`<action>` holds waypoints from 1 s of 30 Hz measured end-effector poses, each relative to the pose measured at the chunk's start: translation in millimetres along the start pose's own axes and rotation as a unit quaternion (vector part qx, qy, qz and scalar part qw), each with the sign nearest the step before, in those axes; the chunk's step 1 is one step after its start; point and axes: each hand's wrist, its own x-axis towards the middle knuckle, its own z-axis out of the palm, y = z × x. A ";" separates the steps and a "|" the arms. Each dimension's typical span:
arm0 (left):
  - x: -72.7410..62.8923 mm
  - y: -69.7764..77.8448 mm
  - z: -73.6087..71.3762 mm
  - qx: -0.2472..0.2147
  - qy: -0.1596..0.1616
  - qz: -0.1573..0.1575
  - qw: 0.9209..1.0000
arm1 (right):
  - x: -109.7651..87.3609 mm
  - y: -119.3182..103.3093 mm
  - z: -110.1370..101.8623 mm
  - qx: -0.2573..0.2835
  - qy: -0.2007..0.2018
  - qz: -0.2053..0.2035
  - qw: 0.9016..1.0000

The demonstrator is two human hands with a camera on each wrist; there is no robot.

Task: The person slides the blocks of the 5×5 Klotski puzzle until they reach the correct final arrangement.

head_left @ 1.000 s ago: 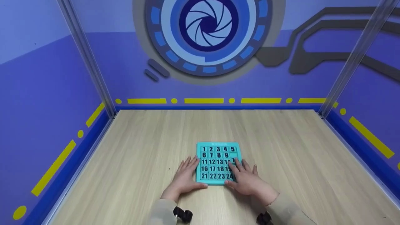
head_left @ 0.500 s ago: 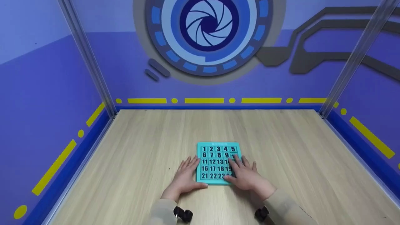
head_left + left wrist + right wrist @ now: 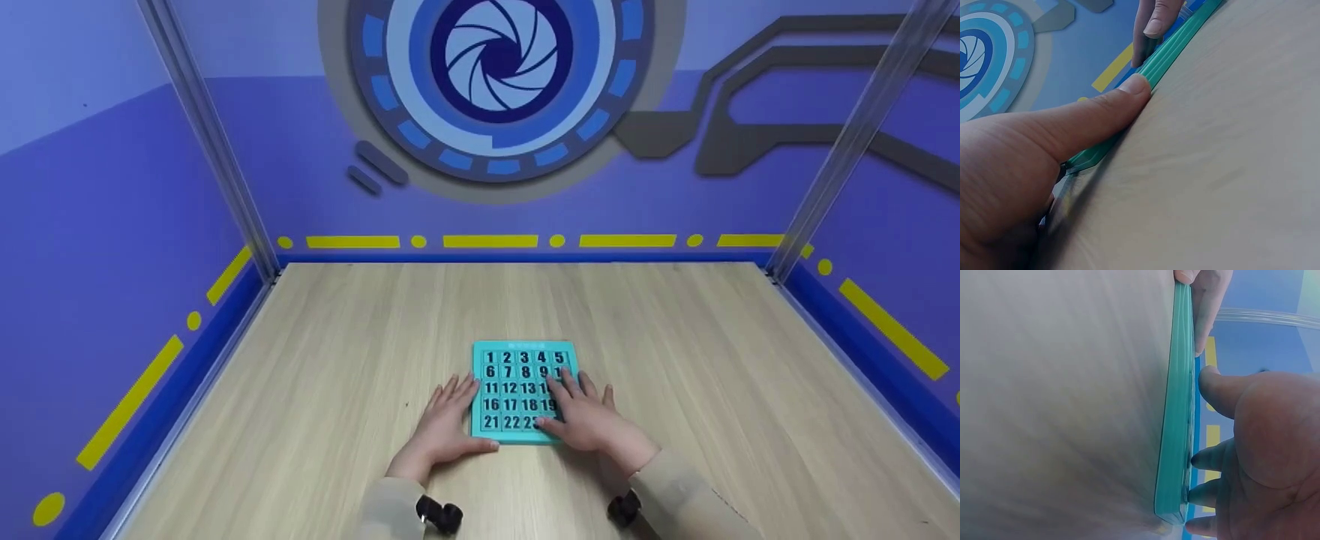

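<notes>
A turquoise number slide puzzle (image 3: 501, 412) lies flat on the table, its black-numbered tiles in rows. My left hand (image 3: 441, 429) rests at its lower left corner, fingertips along the left side. The left thumb (image 3: 1089, 121) lies along the puzzle's near edge in the left wrist view. My right hand (image 3: 592, 421) spreads over the right side, with extended fingertips on the right-hand tiles. In the right wrist view the right thumb (image 3: 1221, 391) hovers or rests over the top face; I cannot tell contact. Several lower-right tiles are hidden under the right hand.
The wooden table (image 3: 337, 337) is enclosed by purple-blue walls (image 3: 285, 150) with yellow dashes and metal corner posts. Dark camera mounts (image 3: 439, 514) sit at both wrists.
The tile under my right fingers has slid up the right column into the gap below 5. My right hand has shifted slightly up and left; the left hand stays still.
</notes>
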 end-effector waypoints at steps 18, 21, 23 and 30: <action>0.9 -0.2 0.8 0.000 0.000 -0.007 1.000 | -21.9 0.0 -0.8 -0.017 -0.004 -0.005 1.000; 0.8 -0.3 0.9 -0.001 0.000 -0.009 1.000 | -27.3 -0.9 0.1 -0.022 -0.009 -0.004 1.000; 0.7 -0.2 0.9 -0.001 -0.001 -0.009 1.000 | -30.6 -2.0 0.6 -0.024 -0.015 0.000 1.000; 0.0 0.3 0.5 0.001 0.000 -0.003 1.000 | -42.0 -5.7 2.1 -0.033 -0.032 0.005 0.999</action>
